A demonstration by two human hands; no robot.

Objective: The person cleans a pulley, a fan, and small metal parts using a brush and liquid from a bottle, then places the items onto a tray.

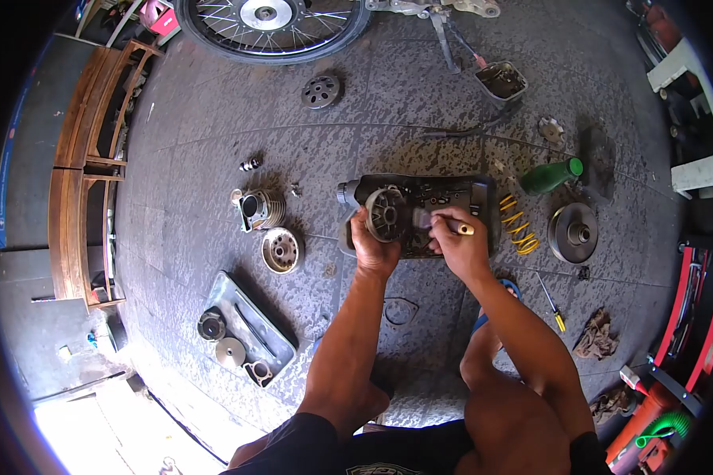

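My left hand (375, 252) grips a round metal engine part (387, 214) by its edge, its hub and ribbed face turned up. Between the fingers of my right hand (461, 249) is a paintbrush (466, 229), its pale handle end pointing right and its bristles close beside the metal part. Both hands are over a black cut-open plastic can (475, 194) with a cap at its left end. Dark wet liquid and small bits lie in it. To the right of the can are a yellow coil spring (519, 226) and a green bottle (552, 176) on its side.
Left on the floor are a cylinder block (259, 210), a round metal part (281, 250) and a metal tray (289, 354) holding parts. At right lie a pulley (562, 233), a screwdriver (552, 303) and a rag (596, 336). A wheel (271, 57) stands ahead.
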